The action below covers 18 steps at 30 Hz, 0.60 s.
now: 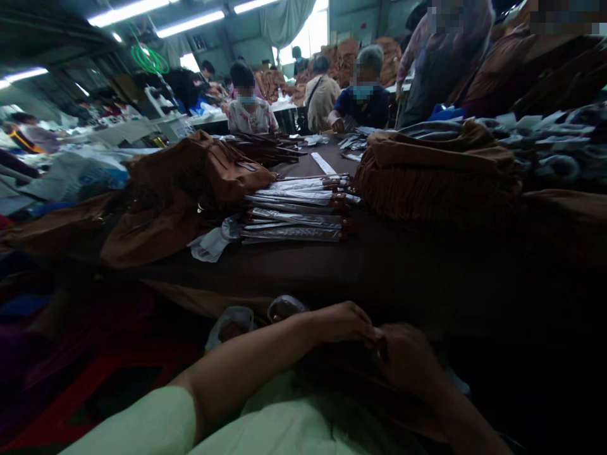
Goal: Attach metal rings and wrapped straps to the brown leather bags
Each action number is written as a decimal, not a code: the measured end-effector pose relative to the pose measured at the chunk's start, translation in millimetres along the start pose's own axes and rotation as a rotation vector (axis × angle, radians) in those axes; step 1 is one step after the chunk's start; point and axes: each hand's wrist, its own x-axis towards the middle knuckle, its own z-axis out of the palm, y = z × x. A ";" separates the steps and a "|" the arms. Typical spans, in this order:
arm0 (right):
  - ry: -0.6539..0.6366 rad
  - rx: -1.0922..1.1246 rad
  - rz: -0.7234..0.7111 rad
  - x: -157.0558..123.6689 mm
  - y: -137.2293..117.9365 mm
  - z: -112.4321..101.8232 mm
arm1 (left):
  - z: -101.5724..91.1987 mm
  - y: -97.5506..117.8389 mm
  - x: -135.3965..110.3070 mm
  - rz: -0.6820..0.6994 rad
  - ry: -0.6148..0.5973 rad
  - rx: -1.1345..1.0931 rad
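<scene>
In my lap lies a dark brown fabric bag (403,407), mostly in shadow. My left hand (348,323) is closed in a pinch at its upper edge, fingertips against those of my other hand. Closed around the same spot is my right hand (411,359). A small brass-coloured metal piece (380,351) glints between them; its exact kind is hidden. Left of the hands, a loop wrapped in clear plastic (286,307) and a plastic-covered bundle (233,323) show below the table edge.
On the dark table (303,268) lie plastic-wrapped brown straps (296,218), a heap of brown bags (190,189) and a neat brown stack (436,174). A red stool (109,363) stands at lower left. Several people sit or stand across the table.
</scene>
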 end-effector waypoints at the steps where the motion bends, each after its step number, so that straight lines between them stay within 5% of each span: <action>1: 0.026 0.024 0.010 -0.8 0.0 -0.3 | 0.0 2.5 -3.9 0.029 -0.008 0.015; 6: 0.121 0.125 0.040 -4.3 2.2 2.5 | 2.0 12.7 -21.0 0.095 0.070 0.306; 18: -0.044 -0.092 0.242 4.3 -9.4 -2.3 | 28.2 -3.5 -32.6 0.262 0.529 0.845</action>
